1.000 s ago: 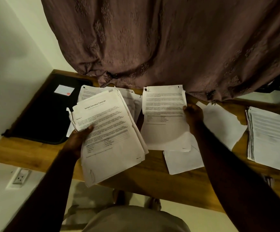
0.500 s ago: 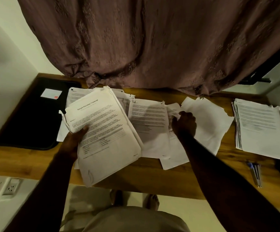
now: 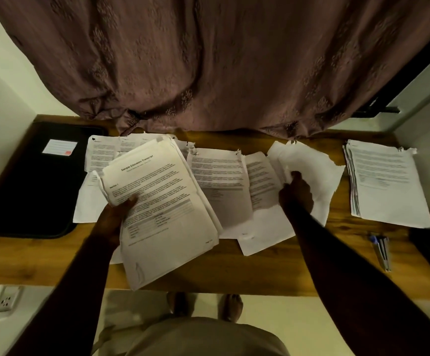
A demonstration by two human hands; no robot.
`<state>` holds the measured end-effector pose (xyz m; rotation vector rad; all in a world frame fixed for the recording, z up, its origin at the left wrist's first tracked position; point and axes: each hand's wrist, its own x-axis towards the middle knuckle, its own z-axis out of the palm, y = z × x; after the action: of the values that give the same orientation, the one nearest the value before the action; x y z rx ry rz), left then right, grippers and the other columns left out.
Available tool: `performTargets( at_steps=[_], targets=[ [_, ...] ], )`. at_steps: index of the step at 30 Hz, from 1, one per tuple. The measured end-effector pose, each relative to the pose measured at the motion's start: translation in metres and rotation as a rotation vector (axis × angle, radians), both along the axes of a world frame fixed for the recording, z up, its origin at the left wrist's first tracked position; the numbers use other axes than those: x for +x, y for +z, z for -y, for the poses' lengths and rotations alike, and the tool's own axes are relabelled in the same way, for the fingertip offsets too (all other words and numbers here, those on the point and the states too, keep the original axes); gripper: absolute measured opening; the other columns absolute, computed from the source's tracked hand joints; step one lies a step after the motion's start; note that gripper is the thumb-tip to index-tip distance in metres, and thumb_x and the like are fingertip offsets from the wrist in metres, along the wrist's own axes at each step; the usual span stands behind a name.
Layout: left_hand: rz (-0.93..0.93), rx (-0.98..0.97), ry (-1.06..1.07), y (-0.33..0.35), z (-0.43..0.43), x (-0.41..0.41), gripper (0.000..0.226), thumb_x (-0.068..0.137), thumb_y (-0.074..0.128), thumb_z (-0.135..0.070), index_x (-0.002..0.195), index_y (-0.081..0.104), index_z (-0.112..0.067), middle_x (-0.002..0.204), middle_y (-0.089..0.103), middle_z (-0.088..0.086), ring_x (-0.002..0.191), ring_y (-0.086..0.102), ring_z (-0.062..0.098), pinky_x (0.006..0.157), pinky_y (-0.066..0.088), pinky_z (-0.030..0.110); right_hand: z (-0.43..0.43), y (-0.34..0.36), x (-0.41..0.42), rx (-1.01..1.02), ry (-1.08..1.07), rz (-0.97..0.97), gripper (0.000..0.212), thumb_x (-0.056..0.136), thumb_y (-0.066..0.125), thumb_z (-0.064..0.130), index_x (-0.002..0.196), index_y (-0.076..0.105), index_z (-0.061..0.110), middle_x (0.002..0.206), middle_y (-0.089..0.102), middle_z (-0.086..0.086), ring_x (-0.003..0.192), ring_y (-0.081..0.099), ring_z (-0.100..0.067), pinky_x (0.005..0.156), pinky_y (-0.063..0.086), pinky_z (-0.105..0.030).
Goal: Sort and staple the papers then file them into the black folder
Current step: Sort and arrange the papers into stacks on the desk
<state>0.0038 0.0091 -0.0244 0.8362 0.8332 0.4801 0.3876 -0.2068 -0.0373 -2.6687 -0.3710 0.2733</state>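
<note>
Grasping the transcript sheaf (image 3: 162, 201) by its left edge in the left grip (image 3: 115, 214), raised over the front edge of the bench (image 3: 260, 273), just right of the black folder (image 3: 29, 188) at the left end. Pinching a blank sheet (image 3: 309, 163) mid-bench with the right grip (image 3: 296, 195), having laid flat beside it the printed page (image 3: 216, 181) held aloft a second ago.
</note>
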Motion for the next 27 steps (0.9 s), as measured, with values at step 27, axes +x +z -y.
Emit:
performTargets(
  at_steps=[27],
  targets=[
    [0.000, -0.069, 0.056, 0.001, 0.025, 0.048, 0.041, 0.099, 0.055, -0.006, 0.140, 0.056, -0.008, 0.133, 0.065, 0.015, 0.121, 0.064, 0.033, 0.093, 0.057, 0.048, 0.050, 0.009, -0.040, 0.925, -0.541, -0.856, 0.039, 0.086, 0.066, 0.019, 0.125, 0.060, 0.018, 0.125, 0.063, -0.011, 0.114, 0.057, -0.036, 0.100, 0.050, -0.057]
  ],
)
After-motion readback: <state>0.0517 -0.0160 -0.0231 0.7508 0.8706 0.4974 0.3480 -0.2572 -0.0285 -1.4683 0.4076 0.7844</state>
